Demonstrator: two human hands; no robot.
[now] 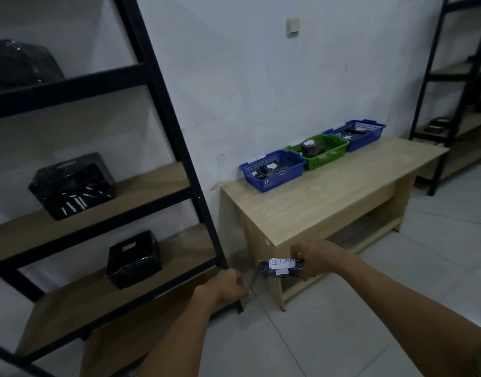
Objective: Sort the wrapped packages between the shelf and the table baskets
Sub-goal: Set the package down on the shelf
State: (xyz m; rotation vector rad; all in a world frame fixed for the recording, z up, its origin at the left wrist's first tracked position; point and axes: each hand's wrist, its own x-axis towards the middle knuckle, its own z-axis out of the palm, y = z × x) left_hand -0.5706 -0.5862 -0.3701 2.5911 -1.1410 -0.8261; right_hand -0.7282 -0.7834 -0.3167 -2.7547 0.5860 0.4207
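My right hand (315,261) grips a small black wrapped package (278,270) with a white label reading "RETURN", held low in front of the table's left end. My left hand (227,285) hangs with curled fingers and holds nothing, near the shelf's front post. On the wooden table (329,197) three baskets stand in a row against the wall: a near blue basket (272,170), a green basket (319,153) and a far blue basket (356,134), each with dark packages inside. The black metal shelf (165,110) on the left holds black wrapped packages, including one on the middle board (70,186) and one lower (134,259).
A second black shelf (435,77) stands at the far right beyond the table. Another large dark bundle (19,63) lies on the upper left shelf board. The floor is pale tile (342,322). A cable runs along the floor at far right.
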